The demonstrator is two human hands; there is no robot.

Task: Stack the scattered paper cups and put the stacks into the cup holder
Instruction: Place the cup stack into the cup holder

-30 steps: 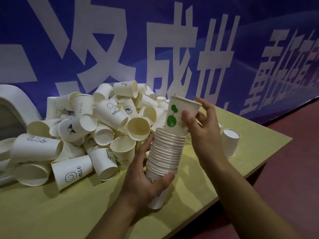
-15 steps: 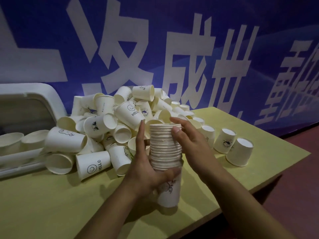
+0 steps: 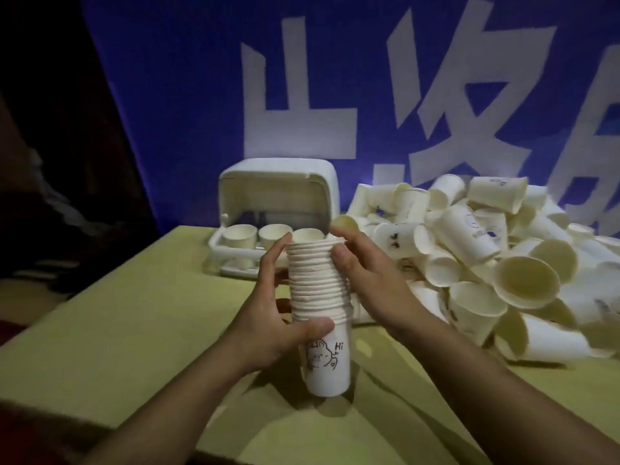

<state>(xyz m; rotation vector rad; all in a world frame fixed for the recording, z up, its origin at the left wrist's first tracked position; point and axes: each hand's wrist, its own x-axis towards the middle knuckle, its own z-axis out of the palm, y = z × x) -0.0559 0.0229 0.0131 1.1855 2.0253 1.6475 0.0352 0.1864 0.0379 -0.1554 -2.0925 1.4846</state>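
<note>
Basically a big blue banner (image 3: 188,95) behind everything, smooth fabric, huge white block characters, slightly blurred. Dark, unreadable area to the far left of it. Below that, yellow-green table (image 3: 100,330), flat matte top, soft shadows, near edge cutting across bottom of view. On the right, large pile of loose paper cups (image 3: 486,263): white outsides, cream insides, tapered cones with rolled rims, lying on sides at all angles, a few with small black cartoon prints. At the back of the table, left of the pile, white cup holder (image 3: 278,186): rounded moulded plastic, hood-like lid raised, low tray in front with three upright cups (image 3: 271,234) in a row. Centre foreground, stack of cups (image 3: 318,286): nested tight, rims forming a ribbed column, bottom cup printed with a cartoon animal and "Hi". Upright, leaning slightly left, held in front of the holder and apart from it; cannot tell whether the base touches the table, though a shadow sits right under it. Left hand (image 3: 271,323) wrapped round the lower part, thumb across the front just above the print, fingers up along the left side. Right hand (image 3: 365,273) gripping the upper part, thumb on the rims near the top, fingers curled over the top edge behind. Bare forearms entering from bottom.
</note>
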